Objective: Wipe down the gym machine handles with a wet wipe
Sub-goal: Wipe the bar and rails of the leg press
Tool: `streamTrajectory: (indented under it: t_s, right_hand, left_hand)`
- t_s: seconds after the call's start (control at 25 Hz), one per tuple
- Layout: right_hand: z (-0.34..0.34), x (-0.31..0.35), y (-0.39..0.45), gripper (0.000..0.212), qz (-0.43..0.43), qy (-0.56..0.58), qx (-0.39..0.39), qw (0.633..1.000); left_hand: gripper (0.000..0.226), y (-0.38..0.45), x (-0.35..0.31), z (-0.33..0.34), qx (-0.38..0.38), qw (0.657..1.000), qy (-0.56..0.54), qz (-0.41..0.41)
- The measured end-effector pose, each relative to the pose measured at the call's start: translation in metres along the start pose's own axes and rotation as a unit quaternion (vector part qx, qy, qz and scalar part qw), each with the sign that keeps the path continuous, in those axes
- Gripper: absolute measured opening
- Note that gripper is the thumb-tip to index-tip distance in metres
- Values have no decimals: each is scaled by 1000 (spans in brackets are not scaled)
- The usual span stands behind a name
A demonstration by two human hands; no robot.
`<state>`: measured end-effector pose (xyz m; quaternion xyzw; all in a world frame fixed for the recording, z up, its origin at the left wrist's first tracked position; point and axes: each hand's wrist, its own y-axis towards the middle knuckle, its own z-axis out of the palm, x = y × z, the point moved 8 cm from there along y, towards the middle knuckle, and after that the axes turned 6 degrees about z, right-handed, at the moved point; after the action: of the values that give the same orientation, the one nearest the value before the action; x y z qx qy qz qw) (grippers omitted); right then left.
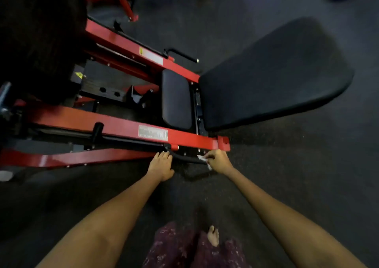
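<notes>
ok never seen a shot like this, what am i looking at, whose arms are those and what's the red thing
This is one picture from a camera worn on a person's head, looking down, so the arms are their own. The red frame belongs to a gym machine with a black seat pad and a large back pad, standing on a dark floor. The left hand rests by the near black handle. The right hand pinches a white wet wipe against that handle's end. A second handle sits on the far side.
</notes>
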<state>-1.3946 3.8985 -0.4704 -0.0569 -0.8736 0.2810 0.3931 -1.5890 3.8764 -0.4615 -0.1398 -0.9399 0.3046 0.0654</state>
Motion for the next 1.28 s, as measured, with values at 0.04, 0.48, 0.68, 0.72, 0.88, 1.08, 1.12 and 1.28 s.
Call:
streamTrajectory:
  t_s: [0.04, 0.48, 0.68, 0.72, 0.88, 1.08, 1.12, 1.28]
  right_hand:
    - [14, -14, 5, 16, 12, 10, -1, 1000]
    - [170, -99, 101, 21, 9, 76, -27, 997]
    - [204, -117, 152, 24, 16, 121, -142, 982]
    - [207, -122, 163, 23, 19, 133, -171, 976]
    - [223, -148, 206, 24, 22, 133, -231, 963]
    - [251, -178, 229, 22, -43, 169, -323, 930]
    - [255, -181, 227, 21, -68, 181, -355, 914]
    - [264, -192, 223, 19, -113, 229, -455, 853]
  left_hand:
    - [65, 7, 0, 18, 18, 1000, -7, -4]
    - [73, 117, 50, 183, -29, 996, -77, -39]
    - [53, 170, 81, 196, -198, 973, -121, 8]
    - [49, 182, 86, 197, -224, 966, -130, 22]
    - [38, 226, 100, 209, -298, 941, -141, 75]
    - [41, 246, 110, 227, -481, 852, -160, 129]
    - [40, 247, 112, 227, -520, 827, -167, 135]
    - [40, 247, 115, 230, -629, 738, -192, 151]
